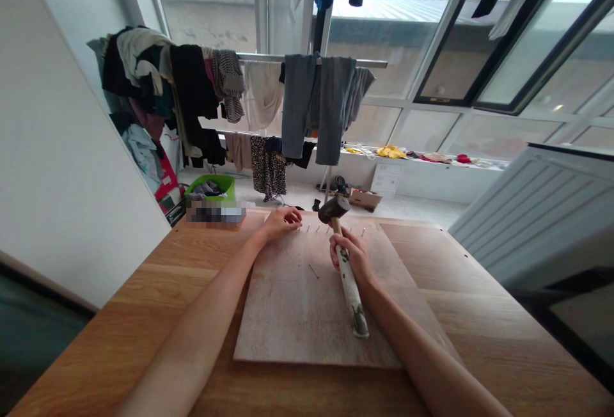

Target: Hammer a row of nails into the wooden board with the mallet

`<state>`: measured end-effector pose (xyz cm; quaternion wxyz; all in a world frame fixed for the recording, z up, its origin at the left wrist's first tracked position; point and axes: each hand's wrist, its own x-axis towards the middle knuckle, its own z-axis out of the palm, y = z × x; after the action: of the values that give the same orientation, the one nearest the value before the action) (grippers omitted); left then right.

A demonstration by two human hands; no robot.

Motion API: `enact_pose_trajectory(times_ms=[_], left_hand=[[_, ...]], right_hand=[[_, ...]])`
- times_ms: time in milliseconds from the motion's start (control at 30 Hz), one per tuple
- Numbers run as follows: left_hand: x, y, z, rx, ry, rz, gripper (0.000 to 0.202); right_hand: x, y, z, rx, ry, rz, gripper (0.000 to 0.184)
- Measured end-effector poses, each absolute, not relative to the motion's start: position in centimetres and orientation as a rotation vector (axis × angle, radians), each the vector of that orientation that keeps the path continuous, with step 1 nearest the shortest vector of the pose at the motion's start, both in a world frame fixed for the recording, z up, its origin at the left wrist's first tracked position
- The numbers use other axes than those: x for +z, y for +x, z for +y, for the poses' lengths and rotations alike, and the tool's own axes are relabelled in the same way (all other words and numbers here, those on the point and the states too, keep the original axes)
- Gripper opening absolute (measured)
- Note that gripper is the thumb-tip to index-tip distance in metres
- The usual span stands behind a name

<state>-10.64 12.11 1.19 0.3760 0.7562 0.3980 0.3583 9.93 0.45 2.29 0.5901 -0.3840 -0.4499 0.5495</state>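
My right hand [351,252] is wrapped around the worn, pale handle of a mallet [349,289]. Its dark, blunt head is raised near the board's far edge, with the handle end pointing back toward me. At the far left part of the wooden board [283,321], my left hand [283,224] has its fingers curled and closed on a thin nail [300,228]. Several nails stand upright in a row to the right, among them one nail [363,232] beyond my right hand. A loose nail [314,270] lies flat mid-board.
The board rests on a wooden table [182,314]. A green basket [225,185] of clothes and a laundry rack [374,64] stand beyond the far edge. A cardboard box [364,199] is on the floor, and a white ribbed panel [542,212] is at right.
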Motion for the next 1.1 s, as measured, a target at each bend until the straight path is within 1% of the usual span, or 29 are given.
enact_pose_trajectory(times_ms=[200, 400, 567, 767, 1000, 1100], left_hand=[[1.4, -10.6, 11.8, 0.891, 1.974, 1.003, 0.010], [1.0, -10.5, 11.7, 0.954, 1.956, 1.015, 0.025], [0.9, -10.7, 11.8, 0.958, 1.964, 0.938, 0.027], [1.0, -10.8, 11.8, 0.962, 1.996, 0.900, 0.022], [0.7, -10.8, 12.1, 0.963, 2.014, 0.866, 0.024], [0.7, -10.8, 12.1, 0.964, 2.006, 0.866, 0.020]], right_hand=[[2.8, 9.6, 0.0, 1.176, -0.969, -1.192, 0.022], [3.2, 7.5, 0.5, 1.209, -0.972, -1.217, 0.021], [2.0, 6.6, 1.0, 1.209, -0.952, -1.239, 0.019], [1.3, 6.8, 0.7, 1.276, -0.935, -1.246, 0.027], [0.9, 6.8, 1.1, 1.293, -0.954, -1.266, 0.022], [0.7, 6.9, 1.2, 1.267, -0.957, -1.291, 0.018]])
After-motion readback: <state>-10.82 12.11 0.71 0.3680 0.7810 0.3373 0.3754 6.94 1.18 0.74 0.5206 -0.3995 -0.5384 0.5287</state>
